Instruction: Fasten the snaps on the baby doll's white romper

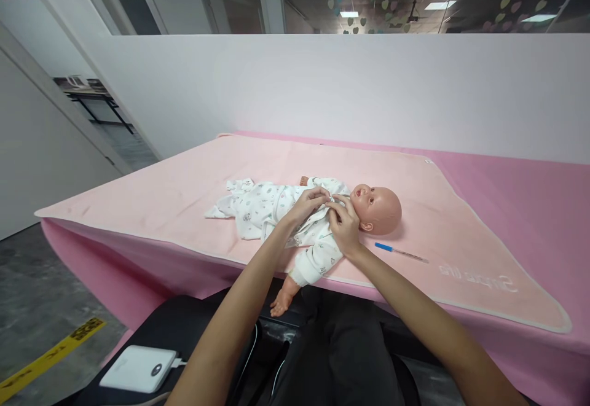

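A baby doll [378, 209] lies on its back on a pale pink mat, its bald head toward the right. It wears a white printed baby outfit [262, 203], and one of its arms hangs over the table's front edge. At the doll's chest, just below the neck, my left hand [311, 203] pinches the front of the outfit. My right hand [345, 218] grips the same cloth close beside it, near the doll's chin. The fingertips of both hands nearly meet, and whatever fastening lies between them is too small to make out.
Right of the doll, a blue-capped pen [401, 252] lies on the pale pink mat [461, 222]. Darker pink cloth [530, 209] covers the table beneath. A white wall [369, 86] stands behind. At lower left, a white power bank [138, 369] with a cable rests on a black seat.
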Demonstrator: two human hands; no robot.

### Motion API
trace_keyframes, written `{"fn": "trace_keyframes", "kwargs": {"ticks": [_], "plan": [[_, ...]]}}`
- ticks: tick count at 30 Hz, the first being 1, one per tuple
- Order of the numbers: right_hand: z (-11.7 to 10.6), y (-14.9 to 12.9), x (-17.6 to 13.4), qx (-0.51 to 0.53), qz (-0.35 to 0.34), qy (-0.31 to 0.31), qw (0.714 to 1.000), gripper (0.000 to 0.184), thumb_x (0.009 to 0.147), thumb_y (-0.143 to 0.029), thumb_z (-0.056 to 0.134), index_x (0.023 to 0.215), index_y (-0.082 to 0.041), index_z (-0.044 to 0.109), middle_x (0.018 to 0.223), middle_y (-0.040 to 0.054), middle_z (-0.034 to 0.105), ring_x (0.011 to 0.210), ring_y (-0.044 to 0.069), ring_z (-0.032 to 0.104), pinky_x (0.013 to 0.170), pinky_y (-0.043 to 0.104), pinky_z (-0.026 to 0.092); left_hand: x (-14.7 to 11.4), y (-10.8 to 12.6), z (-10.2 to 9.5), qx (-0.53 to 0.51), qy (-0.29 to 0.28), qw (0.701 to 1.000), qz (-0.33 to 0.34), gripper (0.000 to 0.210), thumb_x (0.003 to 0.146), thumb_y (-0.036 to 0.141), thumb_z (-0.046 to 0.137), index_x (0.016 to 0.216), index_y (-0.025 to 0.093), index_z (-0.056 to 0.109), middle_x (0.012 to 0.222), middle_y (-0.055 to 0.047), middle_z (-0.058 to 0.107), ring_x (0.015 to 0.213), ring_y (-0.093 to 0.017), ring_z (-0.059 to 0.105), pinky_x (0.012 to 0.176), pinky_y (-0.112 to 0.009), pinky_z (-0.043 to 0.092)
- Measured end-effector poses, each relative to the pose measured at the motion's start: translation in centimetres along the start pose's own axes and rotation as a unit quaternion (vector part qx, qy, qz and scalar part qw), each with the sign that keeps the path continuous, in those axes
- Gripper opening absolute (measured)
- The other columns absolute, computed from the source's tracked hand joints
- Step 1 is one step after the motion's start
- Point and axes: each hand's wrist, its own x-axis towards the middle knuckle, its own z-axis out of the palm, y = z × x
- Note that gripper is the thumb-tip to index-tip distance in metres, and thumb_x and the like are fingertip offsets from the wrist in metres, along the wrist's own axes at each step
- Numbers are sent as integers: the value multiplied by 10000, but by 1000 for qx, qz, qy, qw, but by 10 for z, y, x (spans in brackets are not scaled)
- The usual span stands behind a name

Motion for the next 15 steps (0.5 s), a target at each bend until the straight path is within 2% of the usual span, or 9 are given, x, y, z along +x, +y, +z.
{"fn": "trace_keyframes", "kwargs": {"ticks": [5,10,15], "plan": [[1,2,1,6,-17,7,1000,255,860,-140,406,900,-208,648,1010,68,638,955,158,604,846,317,509,0,0,0,-27,23,999,-7,193,610,289,689,709,139,618,542,50,469,477,-44,317,476,-205,236],[2,5,2,-1,12,17,1000,235,869,-173,403,956,-203,618,938,61,645,886,157,608,779,306,521,-3,2,-1,3,36,999,-8,226,621,329,693,716,123,677,505,31,498,491,-63,389,501,-214,304],[3,6,0,-4,27,25,999,190,869,-208,433,960,-193,599,909,63,640,807,150,606,702,273,515,-10,-2,-6,15,-15,1000,20,370,574,317,755,887,127,697,734,-41,653,675,-138,563,625,-248,425]]}}
